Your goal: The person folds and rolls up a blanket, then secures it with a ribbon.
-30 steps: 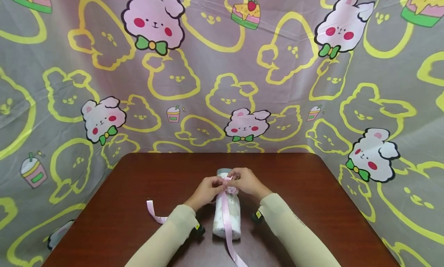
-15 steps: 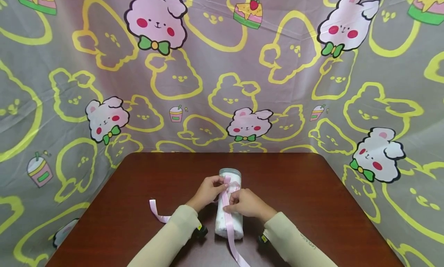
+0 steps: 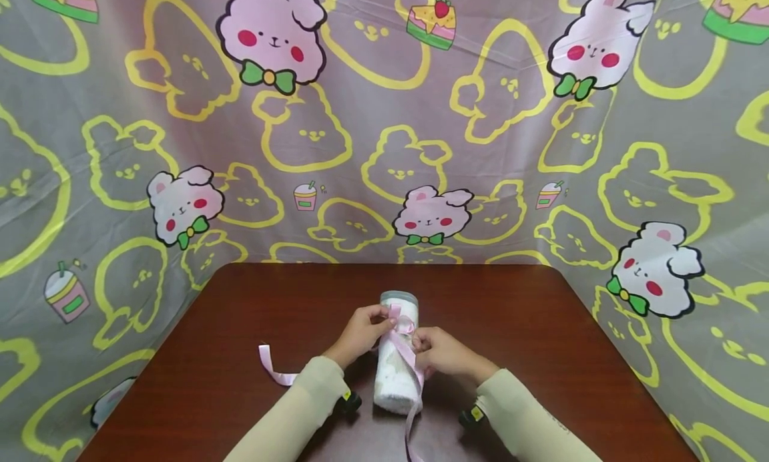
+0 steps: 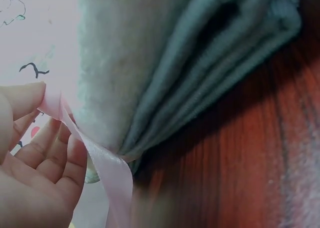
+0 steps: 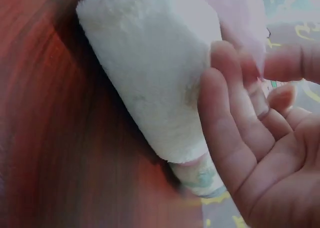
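Note:
A rolled white fleecy cloth (image 3: 392,382) lies lengthwise on the table, its folded grey layers (image 4: 200,63) showing in the left wrist view. Pink satin ribbon (image 4: 112,180) runs round the roll, with a loop on top near its far end. My left hand (image 3: 362,330) pinches the ribbon between thumb and forefinger at that loop. On the roll's right side, my right hand (image 3: 443,352) pinches the ribbon's near tail between thumb and fingertips. In the right wrist view the fingers (image 5: 220,108) overlap the fleece, and the pinched ribbon is partly hidden behind them.
A second ribbon tail (image 3: 275,378) lies on the brown table (image 3: 288,295) left of the roll, partly hidden by the left sleeve (image 3: 300,395). Patterned fabric (image 3: 360,115) hangs beyond the table and on both sides.
My right hand has come down from the loop to the near tail, gripped it and drawn it to the right across the roll. The left hand still pinches the ribbon.

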